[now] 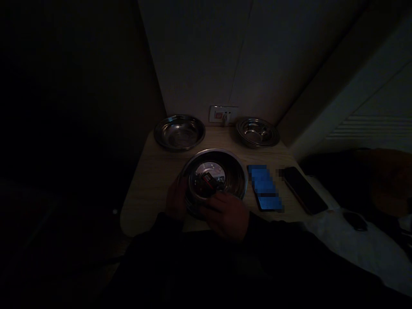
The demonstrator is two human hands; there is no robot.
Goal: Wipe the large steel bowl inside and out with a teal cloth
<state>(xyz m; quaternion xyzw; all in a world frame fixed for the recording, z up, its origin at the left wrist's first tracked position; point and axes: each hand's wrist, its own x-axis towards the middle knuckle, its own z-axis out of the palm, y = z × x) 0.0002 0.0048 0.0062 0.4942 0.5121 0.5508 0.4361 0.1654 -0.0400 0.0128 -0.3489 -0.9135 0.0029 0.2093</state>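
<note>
In dim light, a large metal bowl (236,176) stands at the front of a small wooden table. My left hand (176,199) is closed against the bowl's left side. Over the front rim lies my right hand (227,214), its fingers bent and close together on the edge; the fingertips are hard to see. Inside the bowl is a small dark object (209,180) with a red edge and a pale label, just beyond my right fingers. Whether that hand touches it, I cannot tell.
Behind stand a shallow metal bowl (179,133) on the left and stacked metal bowls (257,133) on the right. A lit phone (265,189) and a dark phone (304,189) lie to the right. A socket (223,114) with a plug is on the wall behind the wooden table (138,201).
</note>
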